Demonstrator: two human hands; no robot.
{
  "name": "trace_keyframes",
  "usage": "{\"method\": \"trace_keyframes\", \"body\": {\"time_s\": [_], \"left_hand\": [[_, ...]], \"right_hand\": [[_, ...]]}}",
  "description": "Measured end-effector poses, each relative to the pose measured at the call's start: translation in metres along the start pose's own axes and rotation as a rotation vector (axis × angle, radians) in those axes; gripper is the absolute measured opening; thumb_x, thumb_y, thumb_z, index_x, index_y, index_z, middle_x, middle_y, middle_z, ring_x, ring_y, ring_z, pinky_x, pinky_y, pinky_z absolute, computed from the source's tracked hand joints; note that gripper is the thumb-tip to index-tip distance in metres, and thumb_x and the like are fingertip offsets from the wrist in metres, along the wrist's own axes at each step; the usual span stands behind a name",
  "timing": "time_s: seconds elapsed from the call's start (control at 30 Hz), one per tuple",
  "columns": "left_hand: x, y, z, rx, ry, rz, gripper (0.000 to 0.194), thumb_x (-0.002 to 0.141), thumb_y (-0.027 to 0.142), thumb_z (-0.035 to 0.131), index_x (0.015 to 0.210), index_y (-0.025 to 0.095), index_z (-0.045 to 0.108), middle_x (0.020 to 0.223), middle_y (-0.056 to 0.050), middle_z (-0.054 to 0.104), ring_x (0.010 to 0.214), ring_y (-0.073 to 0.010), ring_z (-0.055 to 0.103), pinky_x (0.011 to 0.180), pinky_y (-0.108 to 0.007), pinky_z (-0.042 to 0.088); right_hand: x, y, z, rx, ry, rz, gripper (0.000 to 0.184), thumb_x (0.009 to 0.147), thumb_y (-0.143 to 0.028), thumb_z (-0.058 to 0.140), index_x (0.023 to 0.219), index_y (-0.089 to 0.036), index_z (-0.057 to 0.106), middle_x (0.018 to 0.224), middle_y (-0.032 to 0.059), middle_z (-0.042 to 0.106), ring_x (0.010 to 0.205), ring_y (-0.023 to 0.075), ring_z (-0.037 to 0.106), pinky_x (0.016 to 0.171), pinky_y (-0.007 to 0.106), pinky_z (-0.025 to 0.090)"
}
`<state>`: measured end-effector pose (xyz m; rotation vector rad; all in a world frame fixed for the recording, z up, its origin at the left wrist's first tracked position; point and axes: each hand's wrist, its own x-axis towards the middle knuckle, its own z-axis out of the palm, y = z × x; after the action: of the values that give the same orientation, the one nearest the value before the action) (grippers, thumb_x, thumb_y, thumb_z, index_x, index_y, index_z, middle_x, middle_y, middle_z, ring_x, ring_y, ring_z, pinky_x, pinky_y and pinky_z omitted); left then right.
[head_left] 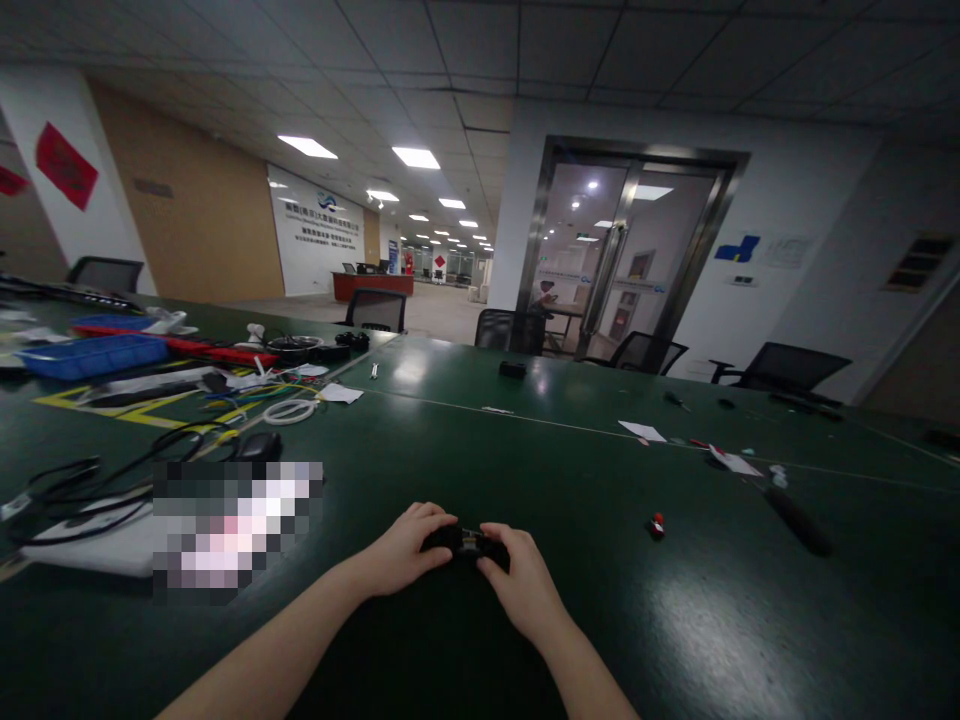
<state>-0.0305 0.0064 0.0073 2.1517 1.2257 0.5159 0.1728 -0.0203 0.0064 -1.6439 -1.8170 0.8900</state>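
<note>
Both of my hands are on a small black object (469,542) with a brass-coloured middle part, low over the green table (570,620). My left hand (409,548) grips its left end, thumb in front and fingers behind. At the right end, my right hand (517,575) holds it the same way. My fingers cover both ends, and I cannot make out what kind of thing it is. Off to the right lies a small red and black piece (657,525), apart from my hands.
Black cables (112,495), a white box (112,540) and a blurred-out patch lie at left. Behind them are a blue tray (97,357) and a coiled white cable (291,411). A black-handled tool (796,520) lies at right. A black block (513,369) sits farther back.
</note>
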Motion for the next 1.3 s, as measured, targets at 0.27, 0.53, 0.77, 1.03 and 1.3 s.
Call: {"method": "trace_keyframes", "body": {"time_s": [0.27, 0.53, 0.77, 1.03, 1.3], "left_hand": [[0.001, -0.009, 0.004, 0.0, 0.013, 0.018, 0.036, 0.081, 0.029, 0.055, 0.117, 0.025, 0.053, 0.121, -0.004, 0.048, 0.114, -0.0218, 0.041, 0.101, -0.037, 0.033], [0.001, -0.004, 0.002, 0.013, 0.02, 0.041, 0.031, 0.08, 0.025, 0.056, 0.112, 0.024, 0.055, 0.116, -0.004, 0.051, 0.109, -0.0213, 0.044, 0.097, -0.036, 0.037], [0.002, -0.001, 0.002, 0.026, 0.02, 0.043, 0.03, 0.079, 0.024, 0.056, 0.109, 0.025, 0.057, 0.114, -0.004, 0.052, 0.109, -0.022, 0.043, 0.098, -0.036, 0.035], [0.003, -0.007, 0.005, 0.024, 0.032, 0.064, 0.034, 0.078, 0.027, 0.058, 0.112, 0.026, 0.056, 0.114, -0.003, 0.052, 0.108, -0.0222, 0.043, 0.096, -0.036, 0.036], [0.001, 0.001, 0.001, 0.01, 0.018, 0.043, 0.034, 0.078, 0.027, 0.059, 0.112, 0.027, 0.055, 0.115, -0.003, 0.052, 0.109, -0.0223, 0.043, 0.097, -0.037, 0.036]], "right_hand": [[0.002, 0.003, 0.001, 0.0, 0.003, -0.002, 0.038, 0.075, -0.021, 0.055, 0.113, -0.027, 0.055, 0.12, 0.0017, 0.054, 0.112, 0.0213, 0.05, 0.093, 0.037, 0.043], [-0.001, 0.002, -0.001, 0.017, 0.001, -0.017, 0.04, 0.075, -0.022, 0.055, 0.114, -0.026, 0.054, 0.121, 0.0021, 0.053, 0.113, 0.0208, 0.049, 0.094, 0.037, 0.042], [-0.003, -0.003, -0.005, -0.014, -0.028, -0.095, 0.042, 0.073, -0.031, 0.059, 0.115, -0.028, 0.055, 0.12, 0.002, 0.053, 0.116, 0.0226, 0.046, 0.097, 0.039, 0.037], [-0.003, -0.006, -0.001, -0.082, -0.016, -0.106, 0.029, 0.075, -0.034, 0.057, 0.104, -0.032, 0.06, 0.12, -0.0004, 0.052, 0.116, 0.0236, 0.044, 0.096, 0.042, 0.034], [-0.005, -0.008, -0.001, -0.087, -0.012, -0.101, 0.023, 0.076, -0.032, 0.056, 0.098, -0.032, 0.062, 0.118, -0.0021, 0.054, 0.117, 0.0221, 0.043, 0.098, 0.043, 0.031]]}}
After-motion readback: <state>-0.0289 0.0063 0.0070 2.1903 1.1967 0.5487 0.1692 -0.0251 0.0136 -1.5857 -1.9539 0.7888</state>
